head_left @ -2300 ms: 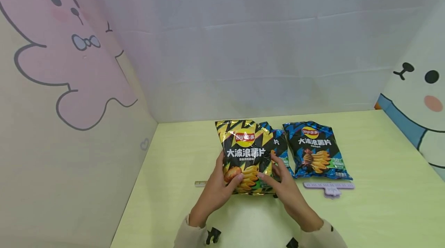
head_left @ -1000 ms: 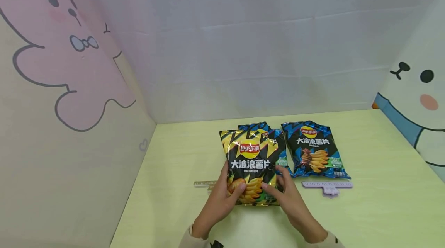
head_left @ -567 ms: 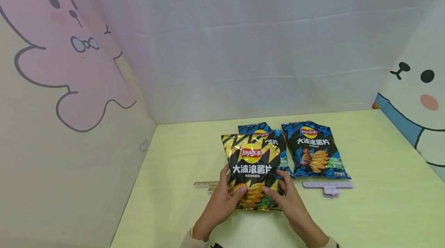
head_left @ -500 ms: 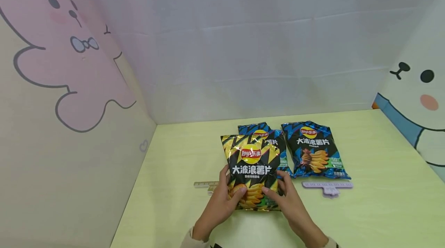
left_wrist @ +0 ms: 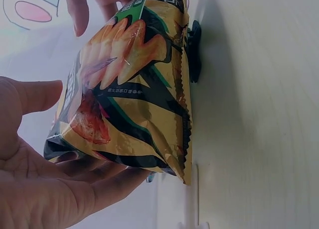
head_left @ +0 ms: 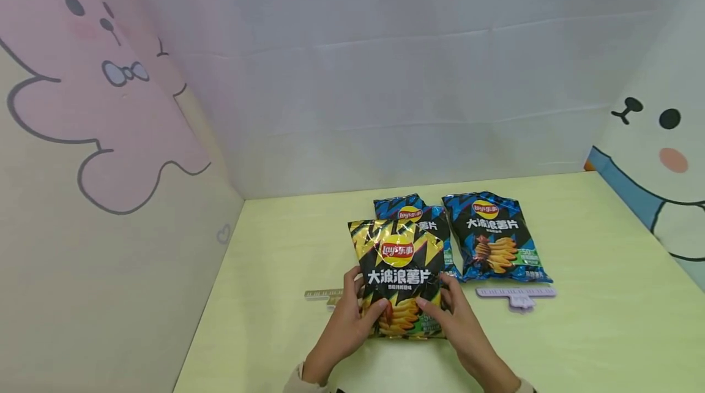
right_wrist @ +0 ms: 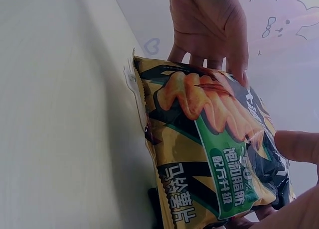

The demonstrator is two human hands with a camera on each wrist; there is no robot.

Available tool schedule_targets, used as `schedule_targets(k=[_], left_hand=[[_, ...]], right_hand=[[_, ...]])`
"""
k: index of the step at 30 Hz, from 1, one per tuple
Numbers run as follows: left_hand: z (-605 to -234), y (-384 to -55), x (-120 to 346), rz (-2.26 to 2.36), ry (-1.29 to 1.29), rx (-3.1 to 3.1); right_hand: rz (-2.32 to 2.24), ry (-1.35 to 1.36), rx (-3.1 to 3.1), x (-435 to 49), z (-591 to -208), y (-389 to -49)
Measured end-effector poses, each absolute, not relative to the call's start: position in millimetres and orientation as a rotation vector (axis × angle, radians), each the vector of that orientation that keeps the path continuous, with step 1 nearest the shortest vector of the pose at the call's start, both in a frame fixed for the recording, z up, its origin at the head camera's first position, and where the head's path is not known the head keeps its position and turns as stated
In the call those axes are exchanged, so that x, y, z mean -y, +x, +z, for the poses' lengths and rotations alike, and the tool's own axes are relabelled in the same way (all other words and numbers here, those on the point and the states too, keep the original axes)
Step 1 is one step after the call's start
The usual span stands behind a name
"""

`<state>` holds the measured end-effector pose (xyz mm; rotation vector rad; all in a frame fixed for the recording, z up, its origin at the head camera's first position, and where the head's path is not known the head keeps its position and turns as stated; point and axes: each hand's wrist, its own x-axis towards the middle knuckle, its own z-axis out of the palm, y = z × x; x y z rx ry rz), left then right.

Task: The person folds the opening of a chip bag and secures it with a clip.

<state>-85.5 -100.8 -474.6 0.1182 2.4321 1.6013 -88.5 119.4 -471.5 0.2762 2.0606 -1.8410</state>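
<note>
We are gripping a yellow and black chip bag [head_left: 399, 276] between two hands, and its printed front is facing the head camera above the near middle of the pale green tabletop [head_left: 606, 307]. Our left hand [head_left: 349, 313] is holding the bag's left side, its grip parting only as wide as the bag's thickness, with the thumb lying at the front and the fingers curling behind. Our right hand [head_left: 458, 318] is doing likewise on the right side, its grip closing around that edge with the thumb resting toward the printed chips. The bag's lower seal is coming close to the tabletop in both wrist views, though we are not able to tell whether it is touching. Behind the bag, we are seeing a left blue bag [head_left: 437, 228], partly hidden, and just beside it a right blue bag [head_left: 490, 237], both lying face up. A purple clip [head_left: 516, 294] is lying just in front of the right blue bag, while a yellowish clip [head_left: 324, 294] is showing beside our left hand, which is partly covering it. A pink cartoon bear [head_left: 110, 99] is decorating the left wall.
</note>
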Motion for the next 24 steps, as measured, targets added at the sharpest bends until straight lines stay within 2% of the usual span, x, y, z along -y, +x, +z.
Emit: schedule_targets(k=[24], left_hand=[[-482.3, -87.3, 110.6, 1.668, 0.131, -2.297]], right_hand=[[-1.846, 0.249, -2.03, -123.8, -483.4, -87.6]])
